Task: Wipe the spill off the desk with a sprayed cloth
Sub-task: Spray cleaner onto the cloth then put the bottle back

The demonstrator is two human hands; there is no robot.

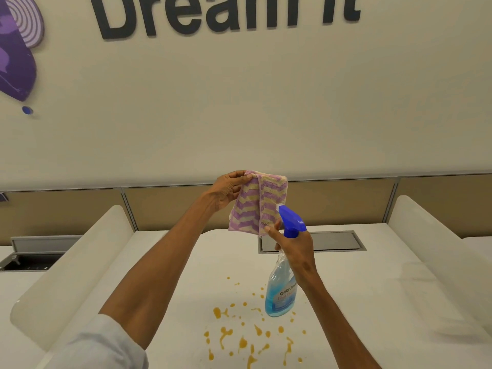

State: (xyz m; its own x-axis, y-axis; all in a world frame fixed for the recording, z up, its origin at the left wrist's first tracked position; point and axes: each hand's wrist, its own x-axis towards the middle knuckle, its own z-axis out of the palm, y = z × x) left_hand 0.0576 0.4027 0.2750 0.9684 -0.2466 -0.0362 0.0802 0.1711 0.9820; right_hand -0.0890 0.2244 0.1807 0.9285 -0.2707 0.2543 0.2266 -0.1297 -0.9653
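On the wall (pixel 239 107) ahead of you, large dark raised lettering (pixel 226 14) reads "Dream it"; the upper edge of the view cuts off the tops of the letters. The spray bottle (pixel 275 306) you are holding carries a label (pixel 287 292) with a line of bold dark letters and a reddish script line beneath it. Both lines are too small and blurred to read.

You can reach the orange spill (pixel 241 335) from the near side; the spray bottle (pixel 281 292) hangs over its far right, and white dividers (pixel 72 262) flank the desk (pixel 367 294).
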